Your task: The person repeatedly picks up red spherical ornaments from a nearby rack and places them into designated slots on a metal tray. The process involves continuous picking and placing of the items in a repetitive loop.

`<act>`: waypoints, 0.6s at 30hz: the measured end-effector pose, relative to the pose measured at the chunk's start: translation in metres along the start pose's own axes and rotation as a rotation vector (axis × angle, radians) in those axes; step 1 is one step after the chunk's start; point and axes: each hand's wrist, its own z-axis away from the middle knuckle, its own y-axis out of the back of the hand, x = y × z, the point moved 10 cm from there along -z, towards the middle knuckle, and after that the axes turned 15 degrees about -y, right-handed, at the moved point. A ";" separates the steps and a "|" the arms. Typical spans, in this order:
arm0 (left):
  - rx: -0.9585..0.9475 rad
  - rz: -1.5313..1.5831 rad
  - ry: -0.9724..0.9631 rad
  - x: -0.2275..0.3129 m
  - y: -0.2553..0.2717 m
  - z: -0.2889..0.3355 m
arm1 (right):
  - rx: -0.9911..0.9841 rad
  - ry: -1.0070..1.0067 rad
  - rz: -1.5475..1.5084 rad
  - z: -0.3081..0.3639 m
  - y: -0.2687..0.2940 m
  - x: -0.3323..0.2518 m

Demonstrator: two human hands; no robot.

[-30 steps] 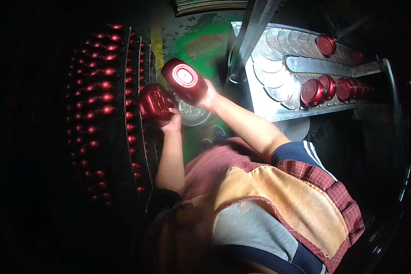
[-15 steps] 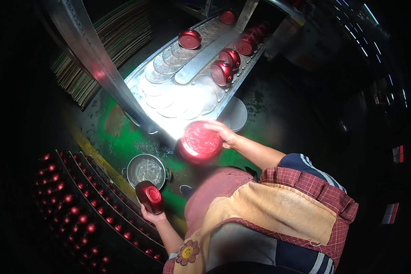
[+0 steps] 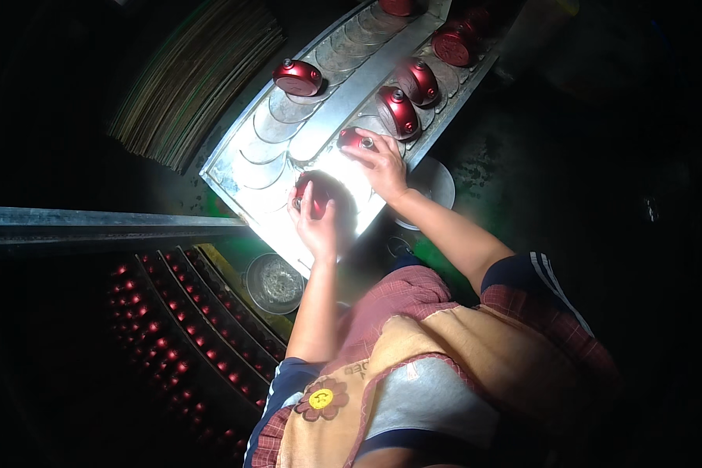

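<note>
Both bare forearms reach forward from the lower edge over a silver metal conveyor [image 3: 260,129] of overlapping rounded plates. The left forearm rises almost straight up, its elbow low beside the tan cloth apron [image 3: 421,339]. The left hand [image 3: 316,222] is laid palm down, fingers pointing away from the body and parted, with the thumb on the right side; it is clamped on a glossy dark-red rounded metal vessel [image 3: 320,189] at the brightly lit near end of the conveyor.

The right forearm slants up and leftward from the navy sleeve [image 3: 501,273], the wrist slightly bent. The right hand [image 3: 381,162] points left, fingers and thumb closed around a smaller-looking red metal vessel [image 3: 349,139], just beside the rounded end of a long flat silver divider [image 3: 343,93]. Glare blurs the plates between the two hands, so the exact contact under each vessel cannot be told.

Just beyond the right hand stands a shiny red vessel with a silver fitting [image 3: 398,113]. Below the conveyor, left of the left forearm, a round grey metal pot [image 3: 251,286] sits on the floor.
</note>
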 end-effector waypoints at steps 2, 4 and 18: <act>-0.012 -0.139 0.024 0.006 -0.032 -0.008 | -0.022 -0.062 -0.012 -0.012 -0.016 0.020; -0.099 -0.181 0.052 0.009 -0.059 -0.010 | -0.082 -0.133 0.123 -0.021 -0.032 0.040; -0.226 0.072 -0.042 0.030 -0.130 -0.070 | -0.099 -0.129 0.070 -0.098 -0.012 0.101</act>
